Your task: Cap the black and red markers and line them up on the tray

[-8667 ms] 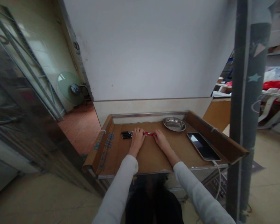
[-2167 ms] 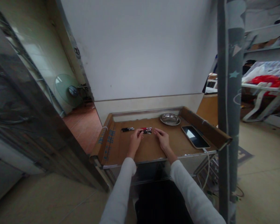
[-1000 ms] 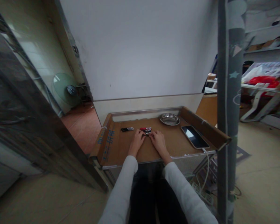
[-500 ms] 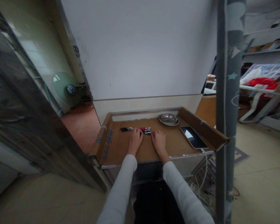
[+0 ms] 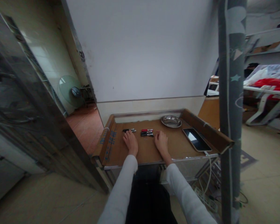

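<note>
Brown cardboard lines the shallow, raised-sided tray table (image 5: 140,152), where slim black pens (image 5: 132,130) lie at the left under the fingertips of the left hand (image 5: 131,142); its fingers are slightly spread, and whether they grip a pen cannot be told. In the middle, a red pen (image 5: 146,130) lies just beyond a few dark pens (image 5: 146,134). The right hand (image 5: 161,142) rests just right of them, fingers bent together, its grip unclear. Farther right are a round, shiny metal dish (image 5: 171,122) and a dark-screened phone (image 5: 196,139) with a white cable (image 5: 210,171).
</note>
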{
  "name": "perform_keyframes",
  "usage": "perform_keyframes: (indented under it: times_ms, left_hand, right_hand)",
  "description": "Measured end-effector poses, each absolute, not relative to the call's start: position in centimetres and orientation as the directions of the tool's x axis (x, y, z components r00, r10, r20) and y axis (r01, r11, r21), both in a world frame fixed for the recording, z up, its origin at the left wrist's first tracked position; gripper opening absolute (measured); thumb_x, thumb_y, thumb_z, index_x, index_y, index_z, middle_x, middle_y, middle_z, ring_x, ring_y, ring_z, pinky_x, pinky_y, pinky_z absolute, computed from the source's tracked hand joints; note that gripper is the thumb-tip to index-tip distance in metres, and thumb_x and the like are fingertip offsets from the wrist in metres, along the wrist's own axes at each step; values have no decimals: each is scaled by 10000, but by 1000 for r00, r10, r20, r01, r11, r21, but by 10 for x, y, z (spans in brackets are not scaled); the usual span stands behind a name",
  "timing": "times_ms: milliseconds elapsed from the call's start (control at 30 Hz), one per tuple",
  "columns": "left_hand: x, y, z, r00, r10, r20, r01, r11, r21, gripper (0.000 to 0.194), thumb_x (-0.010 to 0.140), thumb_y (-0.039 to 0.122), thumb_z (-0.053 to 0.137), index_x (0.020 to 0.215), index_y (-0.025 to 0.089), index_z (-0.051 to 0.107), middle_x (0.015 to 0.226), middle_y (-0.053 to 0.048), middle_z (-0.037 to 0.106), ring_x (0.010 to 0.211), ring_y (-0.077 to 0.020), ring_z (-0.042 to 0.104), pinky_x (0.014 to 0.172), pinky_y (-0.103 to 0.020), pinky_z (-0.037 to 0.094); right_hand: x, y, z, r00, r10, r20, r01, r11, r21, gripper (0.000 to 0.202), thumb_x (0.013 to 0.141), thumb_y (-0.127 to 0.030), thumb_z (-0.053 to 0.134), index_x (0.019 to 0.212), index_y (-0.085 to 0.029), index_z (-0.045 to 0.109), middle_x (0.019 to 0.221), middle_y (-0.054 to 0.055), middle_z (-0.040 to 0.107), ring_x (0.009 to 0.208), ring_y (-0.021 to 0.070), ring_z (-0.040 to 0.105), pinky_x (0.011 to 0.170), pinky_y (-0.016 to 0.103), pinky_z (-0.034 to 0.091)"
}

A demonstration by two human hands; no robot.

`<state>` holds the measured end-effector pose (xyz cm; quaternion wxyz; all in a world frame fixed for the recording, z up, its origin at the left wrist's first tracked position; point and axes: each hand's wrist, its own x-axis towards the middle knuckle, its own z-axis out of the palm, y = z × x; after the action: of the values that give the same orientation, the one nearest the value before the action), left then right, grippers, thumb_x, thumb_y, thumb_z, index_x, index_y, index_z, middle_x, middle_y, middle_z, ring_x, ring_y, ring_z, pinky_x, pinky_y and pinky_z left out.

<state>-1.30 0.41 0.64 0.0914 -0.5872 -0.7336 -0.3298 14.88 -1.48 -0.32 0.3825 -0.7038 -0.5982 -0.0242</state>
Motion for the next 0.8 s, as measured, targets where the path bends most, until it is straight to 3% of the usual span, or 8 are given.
perform_keyframes:
  times_ms: [100,267,433,600,700,800]
  left_hand:
    - [-11,3,8,-327,811,485,927,176,330,324,896,120,291,1115,124,530,1083,-170,541,1036,-285,495,856,-422,408]
    - [-15,4,4,-301,813,499,938,158,308,383,885,154,367,1258,141,455,1314,-181,430,1197,-303,398,931,-433,370]
    - [-21,2,6,-259,826,501,950,124,286,284,876,183,411,1118,118,543,1179,-163,527,1165,-299,424,941,-440,359]
    - [-22,-4,10,-218,842,493,968,123,219,244,895,151,348,1002,98,561,1029,-157,567,998,-279,510,853,-424,403]
    - [-22,-5,11,-188,857,480,974,98,206,245,903,148,337,1002,89,554,1012,-162,567,962,-274,527,833,-417,412]
    - [-21,-5,13,-152,870,469,961,19,277,241,918,204,358,1010,97,553,1007,-159,561,947,-264,543,823,-401,422]
  right_hand:
    - [149,-15,-1,252,839,483,833,65,-549,267,878,-222,360,1038,-155,564,941,95,614,859,205,528,746,308,328]
    - [145,-23,4,-74,858,509,820,342,-459,186,857,-320,485,946,-227,620,964,60,589,922,200,511,796,316,325]
    - [141,-26,6,-257,856,449,830,434,-352,132,834,-333,552,878,-241,637,967,51,595,942,202,503,804,326,320]
    - [141,-11,7,-201,850,487,857,393,-334,156,858,-269,497,950,-209,607,984,71,618,925,205,526,808,333,336]
    - [146,-3,4,-115,835,537,805,395,-443,197,871,-269,443,970,-184,591,962,83,622,867,196,547,789,325,368]
    - [152,-3,2,30,820,571,677,404,-615,251,878,-301,393,952,-161,587,912,91,617,793,185,550,748,314,408]
